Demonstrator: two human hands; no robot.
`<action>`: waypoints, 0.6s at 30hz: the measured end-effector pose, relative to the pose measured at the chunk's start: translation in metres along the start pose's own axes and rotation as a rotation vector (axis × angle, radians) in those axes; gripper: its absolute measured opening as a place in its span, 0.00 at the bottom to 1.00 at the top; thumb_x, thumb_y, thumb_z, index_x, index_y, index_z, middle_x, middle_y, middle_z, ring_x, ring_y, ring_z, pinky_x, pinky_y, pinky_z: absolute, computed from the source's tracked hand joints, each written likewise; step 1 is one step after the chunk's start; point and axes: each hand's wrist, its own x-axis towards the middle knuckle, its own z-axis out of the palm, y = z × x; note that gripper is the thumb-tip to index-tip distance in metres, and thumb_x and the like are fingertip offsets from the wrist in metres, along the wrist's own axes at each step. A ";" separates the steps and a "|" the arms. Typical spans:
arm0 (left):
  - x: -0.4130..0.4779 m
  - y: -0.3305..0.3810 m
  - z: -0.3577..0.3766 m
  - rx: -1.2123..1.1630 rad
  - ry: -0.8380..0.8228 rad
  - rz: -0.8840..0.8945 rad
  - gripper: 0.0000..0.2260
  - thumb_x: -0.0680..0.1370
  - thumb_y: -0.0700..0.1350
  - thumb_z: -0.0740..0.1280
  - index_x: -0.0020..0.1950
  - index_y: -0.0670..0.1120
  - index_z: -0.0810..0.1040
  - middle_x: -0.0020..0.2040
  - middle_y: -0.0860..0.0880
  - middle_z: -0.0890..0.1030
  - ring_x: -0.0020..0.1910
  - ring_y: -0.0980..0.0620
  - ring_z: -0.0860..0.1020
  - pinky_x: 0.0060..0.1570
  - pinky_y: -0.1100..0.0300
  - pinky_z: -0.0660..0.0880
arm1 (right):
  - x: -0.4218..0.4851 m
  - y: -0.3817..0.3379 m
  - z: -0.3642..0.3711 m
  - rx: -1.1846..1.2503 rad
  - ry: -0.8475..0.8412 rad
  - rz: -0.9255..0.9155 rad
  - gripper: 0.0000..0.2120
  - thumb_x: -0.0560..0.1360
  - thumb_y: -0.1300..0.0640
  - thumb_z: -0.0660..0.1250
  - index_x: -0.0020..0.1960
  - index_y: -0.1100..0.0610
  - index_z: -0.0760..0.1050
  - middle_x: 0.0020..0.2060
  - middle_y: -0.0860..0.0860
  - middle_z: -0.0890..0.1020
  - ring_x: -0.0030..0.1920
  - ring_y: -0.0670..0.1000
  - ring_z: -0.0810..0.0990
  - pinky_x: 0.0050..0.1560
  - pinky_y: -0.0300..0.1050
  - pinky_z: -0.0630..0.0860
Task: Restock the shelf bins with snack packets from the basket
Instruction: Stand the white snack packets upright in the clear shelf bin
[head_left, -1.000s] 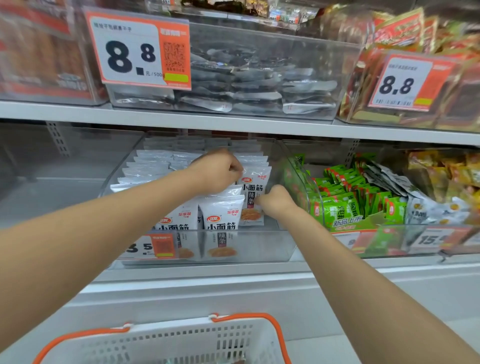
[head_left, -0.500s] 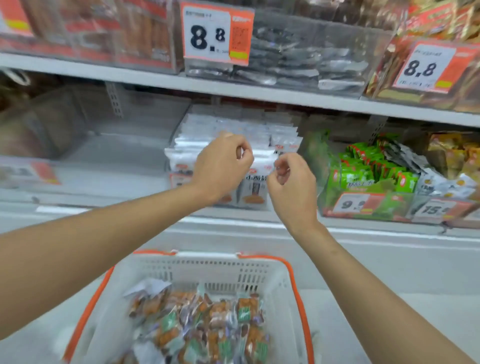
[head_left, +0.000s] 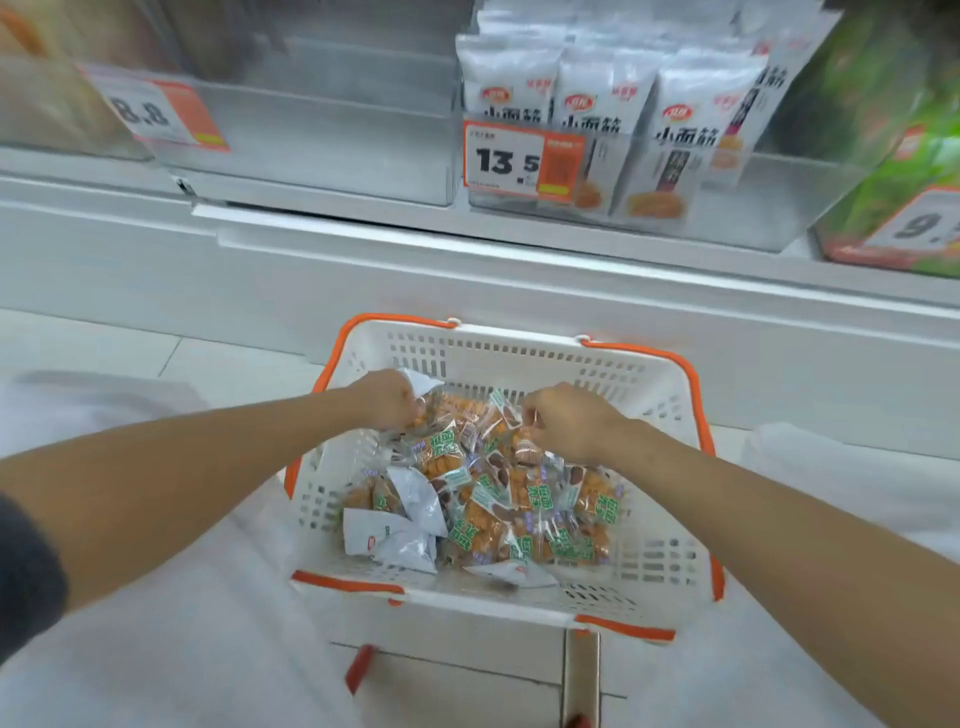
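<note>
Your left hand (head_left: 387, 397) pinches a white packet (head_left: 422, 383) at the far side of the basket (head_left: 519, 353). Your right hand (head_left: 569, 423) curls into the packets (head_left: 498, 509), but blur hides whether it has one. This is the pick step, with lots left. Next, lift over the rim, up to the clear bin (head_left: 322, 140) or the white-pack bin (head_left: 597, 130). The price tag (head_left: 511, 158) blocks that front, so go in from the top.

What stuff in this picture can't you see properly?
All in the head view:
- Whether the left hand or right hand grips a snack packet: the curled fingers are hidden behind the hands' backs.
- The right price tag: cut off by the frame edge after "9.".
- The far-left bin: its contents are blurred.
- Small print on the 13.5 tag: too small.
</note>
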 end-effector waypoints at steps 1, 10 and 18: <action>0.003 -0.012 0.012 0.128 -0.069 -0.020 0.08 0.78 0.42 0.64 0.39 0.47 0.75 0.39 0.45 0.79 0.45 0.44 0.78 0.49 0.53 0.76 | 0.003 -0.001 0.009 -0.014 -0.047 0.002 0.07 0.77 0.60 0.62 0.51 0.59 0.78 0.44 0.54 0.81 0.45 0.55 0.79 0.44 0.48 0.76; 0.001 -0.043 0.096 0.561 -0.220 0.134 0.25 0.78 0.43 0.66 0.74 0.55 0.65 0.70 0.48 0.71 0.67 0.47 0.71 0.63 0.55 0.71 | 0.007 -0.009 0.050 -0.115 -0.227 -0.041 0.07 0.76 0.64 0.61 0.48 0.62 0.78 0.37 0.54 0.77 0.36 0.53 0.75 0.37 0.48 0.76; -0.015 0.021 0.065 0.321 -0.012 0.186 0.02 0.78 0.41 0.65 0.45 0.46 0.75 0.46 0.49 0.78 0.43 0.51 0.76 0.39 0.61 0.71 | 0.000 -0.003 0.011 0.107 -0.155 0.015 0.08 0.78 0.59 0.63 0.53 0.58 0.80 0.50 0.55 0.82 0.45 0.51 0.80 0.46 0.46 0.78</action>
